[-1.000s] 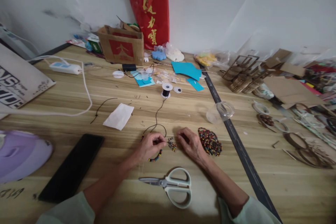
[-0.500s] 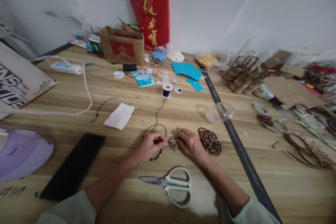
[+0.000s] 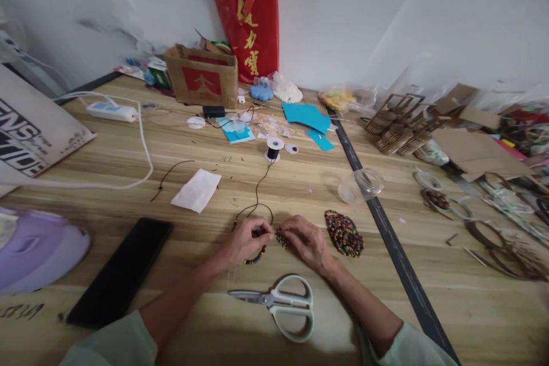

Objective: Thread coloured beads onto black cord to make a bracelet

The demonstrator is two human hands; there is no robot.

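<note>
My left hand (image 3: 249,239) is closed in a pinch around a dark cord. Part of a string of colourful beads (image 3: 256,256) hangs in a curve beneath it. My right hand (image 3: 306,242) has its fingertips together over a small heap of loose beads (image 3: 281,238), close to my left fingertips. Whatever those fingers hold is too small to make out. From a white spool of black cord (image 3: 273,149) the cord runs down and loops behind my left hand. A coiled pile of beaded strands (image 3: 343,233) lies just right of my right hand.
Scissors with pale green handles (image 3: 278,300) lie in front of my hands. A black phone (image 3: 122,269), a white paper (image 3: 196,190) and a purple object (image 3: 38,251) are at left. Round clear containers (image 3: 361,185) sit at right; a cardboard box (image 3: 201,77) stands behind.
My right hand has shifted slightly left, nearer my left hand, and now covers more of the loose beads. My left hand stays pinched in nearly the same place.
</note>
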